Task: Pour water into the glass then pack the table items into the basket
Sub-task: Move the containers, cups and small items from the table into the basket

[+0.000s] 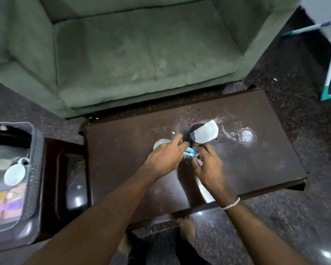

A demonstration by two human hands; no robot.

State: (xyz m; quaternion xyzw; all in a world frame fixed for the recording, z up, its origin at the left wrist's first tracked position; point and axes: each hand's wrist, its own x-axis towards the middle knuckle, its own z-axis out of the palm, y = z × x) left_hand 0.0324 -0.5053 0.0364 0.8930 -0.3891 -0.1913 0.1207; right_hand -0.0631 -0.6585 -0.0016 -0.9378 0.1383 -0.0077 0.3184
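Observation:
At the middle of the dark brown table (122, 150), both hands meet around a small blue-labelled bottle (190, 151), which is blurred. My left hand (165, 157) grips it from the left. My right hand (208, 166) closes on its right end, where a small white part shows. A clear glass (158, 144) stands just behind my left hand and is partly hidden by it. The grey basket (35, 150) sits on a side stand at the far left. It holds a white cup (14, 174) and a colourful packet (7, 205).
A dark round container (193, 131) with a white disc (206, 133) across its top stands right behind my hands. A wet ring (246, 135) and droplets mark the table's right part. A green sofa (141, 54) is beyond the table. My bare feet are under its near edge.

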